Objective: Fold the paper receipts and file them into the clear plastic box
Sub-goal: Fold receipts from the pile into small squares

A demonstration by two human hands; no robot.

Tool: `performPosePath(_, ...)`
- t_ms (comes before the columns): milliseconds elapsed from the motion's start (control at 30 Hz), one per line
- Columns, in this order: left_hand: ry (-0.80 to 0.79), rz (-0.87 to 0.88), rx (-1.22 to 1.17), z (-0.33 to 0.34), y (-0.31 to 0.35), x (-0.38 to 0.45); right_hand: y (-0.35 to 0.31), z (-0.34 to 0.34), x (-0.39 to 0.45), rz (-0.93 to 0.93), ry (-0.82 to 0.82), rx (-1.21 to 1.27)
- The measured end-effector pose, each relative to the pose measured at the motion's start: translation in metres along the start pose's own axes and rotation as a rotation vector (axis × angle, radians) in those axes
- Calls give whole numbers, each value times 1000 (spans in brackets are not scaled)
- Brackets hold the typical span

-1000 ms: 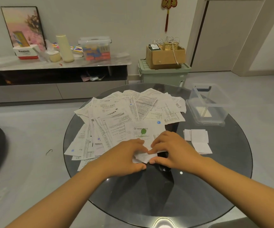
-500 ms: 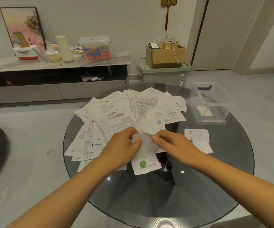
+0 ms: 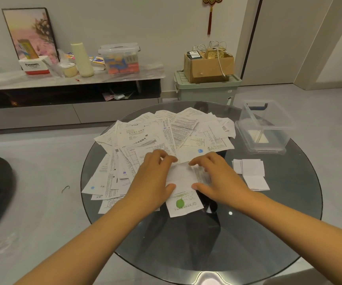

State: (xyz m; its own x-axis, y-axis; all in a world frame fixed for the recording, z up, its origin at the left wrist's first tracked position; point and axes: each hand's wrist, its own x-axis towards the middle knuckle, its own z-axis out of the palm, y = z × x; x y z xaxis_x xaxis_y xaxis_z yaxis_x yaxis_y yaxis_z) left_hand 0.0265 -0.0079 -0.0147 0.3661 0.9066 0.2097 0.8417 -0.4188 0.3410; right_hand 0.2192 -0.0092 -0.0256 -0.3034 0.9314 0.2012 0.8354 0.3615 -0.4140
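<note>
A white receipt with a green leaf logo [image 3: 183,204] lies on the round dark glass table [image 3: 248,233] in front of me, its upper part doubled over. My left hand [image 3: 153,182] and my right hand [image 3: 217,177] grip the folded flap from either side, fingers curled on its far edge and thumbs at the crease. Behind them spreads a loose pile of unfolded receipts [image 3: 166,136]. The clear plastic box [image 3: 264,128] stands open at the table's right rim with some paper inside.
Several folded white receipts [image 3: 252,173] lie to the right of my right hand, in front of the box. Beyond the table are a low cabinet [image 3: 73,79] with clutter and a green bin [image 3: 207,89] carrying a cardboard box.
Both hands pulled the leaf receipt out of the pile towards me, lifted one end and turned it over onto the rest of the sheet. They now hold the flap down flat.
</note>
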Motion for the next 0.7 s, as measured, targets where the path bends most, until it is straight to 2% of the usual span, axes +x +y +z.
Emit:
performPosePath(100,-62,63,83,1,1,-2,2,-3,-2,-134,-51,-125)
performPosePath(200,-135,56,100,4,0,-4,2,-3,-4,-173,-123,-133)
performPosePath(400,-92,67,77,-2,3,-4,0,-6,-3,-189,-86,-129)
performPosePath(567,-53,-29,-73,-1,8,-5,-5,-6,-4,-104,-22,-110)
performPosePath(700,-70,-63,-102,7,5,-4,-7,-2,-2,-30,-10,-68)
